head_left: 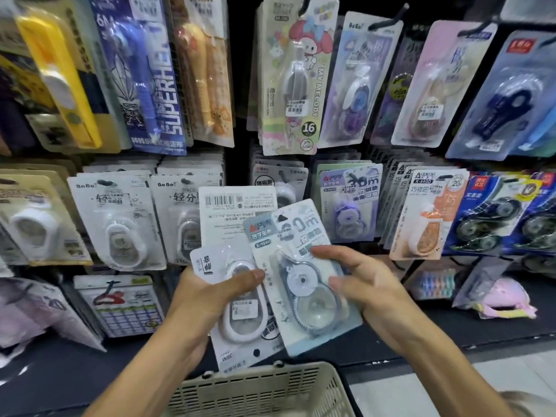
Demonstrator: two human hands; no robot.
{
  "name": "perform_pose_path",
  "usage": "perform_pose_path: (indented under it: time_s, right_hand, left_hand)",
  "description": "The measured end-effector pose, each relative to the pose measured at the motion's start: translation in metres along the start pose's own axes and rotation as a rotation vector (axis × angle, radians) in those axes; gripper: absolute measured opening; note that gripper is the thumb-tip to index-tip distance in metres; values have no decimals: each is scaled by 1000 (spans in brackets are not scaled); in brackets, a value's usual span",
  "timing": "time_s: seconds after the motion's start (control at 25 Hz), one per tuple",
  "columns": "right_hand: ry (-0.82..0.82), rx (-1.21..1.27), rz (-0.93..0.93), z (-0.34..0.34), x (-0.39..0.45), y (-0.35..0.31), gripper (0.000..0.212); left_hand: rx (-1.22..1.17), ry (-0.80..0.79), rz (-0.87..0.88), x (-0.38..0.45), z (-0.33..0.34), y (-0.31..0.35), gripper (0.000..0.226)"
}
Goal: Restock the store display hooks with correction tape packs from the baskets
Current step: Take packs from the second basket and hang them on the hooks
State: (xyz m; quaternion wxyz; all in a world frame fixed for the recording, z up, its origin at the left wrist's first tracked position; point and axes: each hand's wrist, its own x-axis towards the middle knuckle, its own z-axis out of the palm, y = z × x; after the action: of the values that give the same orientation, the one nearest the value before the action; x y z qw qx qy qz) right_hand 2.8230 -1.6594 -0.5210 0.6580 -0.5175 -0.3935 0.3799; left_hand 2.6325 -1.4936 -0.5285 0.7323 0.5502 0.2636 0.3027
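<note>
My left hand (207, 299) grips a small fan of correction tape packs, thumb curled over the white pack (240, 308) that lies upside down, with a back-facing card (231, 212) behind it. My right hand (364, 293) pinches the right edge of the pale blue pack (301, 275), thumb on its front. All are held above the beige basket (261, 389), in front of the display hooks (388, 21), which are full of hanging packs.

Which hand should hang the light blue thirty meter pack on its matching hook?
Probably the right hand: it already pinches the light blue pack, and the matching hook row hangs up and to the right. The left hand is busy gripping the other packs.
</note>
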Motion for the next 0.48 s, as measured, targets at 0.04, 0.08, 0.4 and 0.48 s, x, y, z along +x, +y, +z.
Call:
perform_pose_path:
  time_s: [0.04,0.08,0.4,0.48]
  right_hand:
    - [88,-15,-64,-3,3,-1,36]
    - [218,-1,-117,-8,7,-4,39]
    - [611,1,-137,-46,11,-26,39]
    - [608,-87,-66,-46,15,-33,39]
  left_hand:
    - [6,-3,11,-1,-1,1,58]
    - [8,-7,23,-1,-2,1,58]
    - [42,-102,64,4,-2,4,60]
    - [59,-135,73,6,-3,6,60]
